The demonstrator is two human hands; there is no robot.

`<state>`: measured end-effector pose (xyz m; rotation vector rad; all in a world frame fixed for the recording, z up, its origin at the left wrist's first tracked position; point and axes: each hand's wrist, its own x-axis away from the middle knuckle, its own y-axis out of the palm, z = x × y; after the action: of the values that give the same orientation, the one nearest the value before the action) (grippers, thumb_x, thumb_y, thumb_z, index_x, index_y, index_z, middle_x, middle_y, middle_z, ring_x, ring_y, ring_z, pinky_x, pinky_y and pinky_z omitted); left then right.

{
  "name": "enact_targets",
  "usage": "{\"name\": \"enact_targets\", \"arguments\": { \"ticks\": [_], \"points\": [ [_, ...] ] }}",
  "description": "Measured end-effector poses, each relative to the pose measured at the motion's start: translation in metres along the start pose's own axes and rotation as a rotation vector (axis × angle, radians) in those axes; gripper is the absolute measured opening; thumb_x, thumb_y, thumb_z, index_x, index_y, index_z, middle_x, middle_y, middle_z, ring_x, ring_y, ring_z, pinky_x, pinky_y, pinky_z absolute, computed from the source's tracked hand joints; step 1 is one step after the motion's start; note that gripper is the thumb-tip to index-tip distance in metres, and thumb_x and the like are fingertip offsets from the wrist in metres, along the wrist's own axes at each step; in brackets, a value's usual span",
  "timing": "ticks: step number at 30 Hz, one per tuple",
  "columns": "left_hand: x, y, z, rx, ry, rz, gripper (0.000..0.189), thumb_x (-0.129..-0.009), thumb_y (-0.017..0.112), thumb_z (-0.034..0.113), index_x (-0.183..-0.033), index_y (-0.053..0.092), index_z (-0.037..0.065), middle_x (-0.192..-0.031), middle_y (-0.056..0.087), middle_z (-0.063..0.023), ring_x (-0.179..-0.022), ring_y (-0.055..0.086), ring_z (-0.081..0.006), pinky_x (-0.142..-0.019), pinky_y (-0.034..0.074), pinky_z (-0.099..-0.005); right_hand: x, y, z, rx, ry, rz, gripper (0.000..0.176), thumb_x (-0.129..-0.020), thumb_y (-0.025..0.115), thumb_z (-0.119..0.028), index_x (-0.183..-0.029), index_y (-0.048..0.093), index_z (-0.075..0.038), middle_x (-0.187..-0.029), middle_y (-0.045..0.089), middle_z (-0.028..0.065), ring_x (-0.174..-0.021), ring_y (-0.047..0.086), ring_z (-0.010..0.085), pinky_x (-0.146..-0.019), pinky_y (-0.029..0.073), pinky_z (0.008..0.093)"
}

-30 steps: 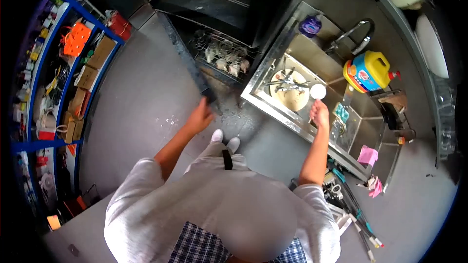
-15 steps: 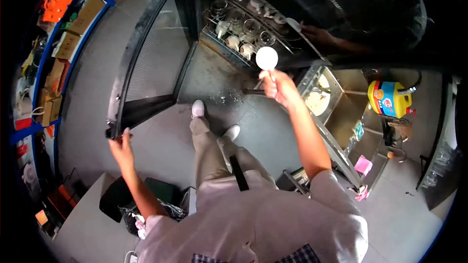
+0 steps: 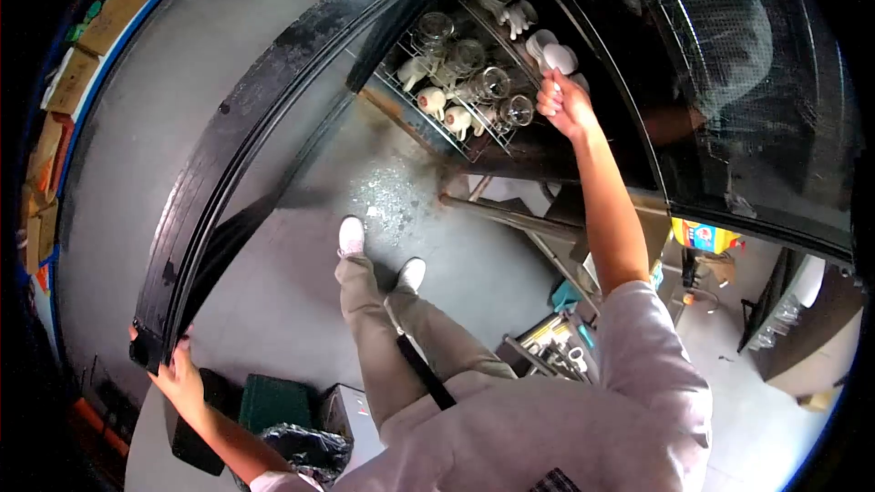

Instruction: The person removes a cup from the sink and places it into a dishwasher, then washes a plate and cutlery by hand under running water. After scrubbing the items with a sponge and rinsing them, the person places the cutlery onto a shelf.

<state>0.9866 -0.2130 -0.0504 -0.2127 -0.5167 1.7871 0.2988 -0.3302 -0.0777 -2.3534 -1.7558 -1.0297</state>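
My left hand (image 3: pixel 182 386) is closed on the lower corner of a black-framed cabinet door (image 3: pixel 214 137), which stands swung out. My right hand (image 3: pixel 565 106) reaches into the dark cabinet, its fingers pinched at the near side of a small white cup (image 3: pixel 559 58), whose round face shows. The cup is close against other white cups (image 3: pixel 540 40) on the upper rack, overlapping them in this view. Glass pots (image 3: pixel 493 83) and small white teapots (image 3: pixel 430 100) stand on the wire rack (image 3: pixel 488 132) below and to the left.
A dark cabinet panel (image 3: pixel 729 146) spans the upper right. Beneath it are a metal stand (image 3: pixel 510 214) and a yellow jug (image 3: pixel 702 235). A bin with a black liner (image 3: pixel 310 446) sits near my left arm. Blue shelving with cardboard boxes (image 3: pixel 73 82) lines the left; the floor (image 3: pixel 392 187) looks wet.
My right hand has carried the white cup up and into the cabinet, beside the other cups. My left hand has moved lower and left with the door, and my view has shifted closer.
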Motion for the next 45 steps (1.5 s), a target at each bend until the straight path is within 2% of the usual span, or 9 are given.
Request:
{"name": "enact_targets", "arguments": {
  "ticks": [13,17,19,21,28,29,32,33,45],
  "points": [
    [-0.032,-0.004,0.005,-0.076,-0.007,-0.107,0.026,-0.086,0.049,0.012,-0.105,0.057,-0.004,-0.087,0.062,-0.0079,-0.083,0.054,-0.0180,-0.083,0.040,-0.0307,-0.099,-0.054,-0.012,-0.118,0.188,0.486,0.029,-0.093,0.046,-0.033,-0.074,0.046,-0.011,-0.048,0.032,-0.0042,-0.041,0.031,0.0086,-0.040,0.025,0.0228],
    [-0.032,-0.011,0.006,-0.064,-0.085,-0.176,0.040,-0.085,0.049,0.005,-0.123,0.040,-0.001,-0.087,0.060,-0.0072,-0.081,0.053,-0.0171,-0.084,0.040,-0.0317,-0.133,-0.112,0.002,0.501,-0.047,0.813,0.036,-0.086,0.054,-0.046,-0.081,0.052,-0.010,-0.054,0.045,0.0001,-0.038,0.038,0.0118,-0.034,0.031,0.0230],
    [-0.031,0.001,0.031,0.026,-0.016,-0.162,0.046,-0.085,0.047,0.002,-0.129,0.032,-0.001,-0.085,0.058,-0.0078,-0.079,0.054,-0.0173,-0.082,0.041,-0.0314,-0.095,-0.041,-0.011,0.831,-0.024,0.850,0.038,-0.084,0.054,-0.046,-0.088,0.055,-0.008,-0.060,0.052,0.0028,-0.041,0.046,0.0135,-0.037,0.037,0.0262],
    [-0.027,0.007,0.037,0.021,-0.034,-0.119,0.044,-0.085,0.047,0.001,-0.127,0.033,-0.002,-0.084,0.058,-0.0083,-0.078,0.053,-0.0170,-0.079,0.042,-0.0304,-0.089,-0.028,-0.020,1.158,0.147,0.808,0.043,-0.083,0.054,-0.044,-0.101,0.057,-0.005,-0.075,0.062,0.0092,-0.052,0.060,0.0207,-0.051,0.049,0.0365],
    [-0.028,0.009,0.034,-0.041,0.016,-0.146,0.019,-0.086,0.046,0.003,-0.102,0.049,-0.006,-0.080,0.058,-0.0074,-0.076,0.053,-0.0156,-0.076,0.042,-0.0297,-0.138,-0.168,0.000,1.826,-0.272,0.739,0.037,-0.085,0.048,-0.037,-0.105,0.058,-0.008,-0.101,0.062,0.0170,-0.085,0.062,0.0332,-0.075,0.049,0.0407],
    [-0.029,0.002,0.025,-0.111,-0.007,-0.189,0.015,-0.087,0.046,0.006,-0.091,0.054,-0.006,-0.080,0.060,-0.0074,-0.076,0.053,-0.0153,-0.075,0.041,-0.0299,-0.135,-0.167,-0.005,1.841,-0.266,0.743,0.037,-0.085,0.048,-0.036,-0.105,0.059,-0.007,-0.100,0.062,0.0170,-0.085,0.062,0.0332,-0.075,0.049,0.0407],
    [-0.025,-0.001,0.010,-0.058,-0.016,-0.149,0.039,-0.087,0.048,0.004,-0.123,0.035,-0.001,-0.080,0.057,-0.0067,-0.077,0.053,-0.0161,-0.079,0.042,-0.0299,-0.109,-0.148,-0.027,1.782,-0.209,0.737,0.035,-0.084,0.048,-0.035,-0.103,0.059,-0.007,-0.099,0.062,0.0171,-0.084,0.062,0.0332,-0.075,0.049,0.0408],
    [-0.025,0.002,0.020,-0.087,-0.026,-0.135,0.021,-0.089,0.050,0.014,-0.083,0.056,-0.005,-0.082,0.061,-0.0070,-0.076,0.053,-0.0155,-0.076,0.041,-0.0304,-0.100,-0.147,-0.037,1.765,-0.197,0.732,0.035,-0.084,0.049,-0.034,-0.103,0.059,-0.007,-0.098,0.062,0.0171,-0.084,0.062,0.0333,-0.075,0.049,0.0408],
    [-0.028,-0.031,-0.035,-0.154,0.072,-0.084,0.040,-0.089,0.049,0.033,-0.095,0.059,-0.006,-0.096,0.060,-0.0134,-0.085,0.054,-0.0243,-0.080,0.041,-0.0362,-0.035,-0.183,-0.067,1.690,-0.083,0.687,0.029,-0.080,0.050,-0.027,-0.097,0.062,-0.006,-0.092,0.063,0.0176,-0.082,0.062,0.0335,-0.075,0.049,0.0408]
  ]
}}
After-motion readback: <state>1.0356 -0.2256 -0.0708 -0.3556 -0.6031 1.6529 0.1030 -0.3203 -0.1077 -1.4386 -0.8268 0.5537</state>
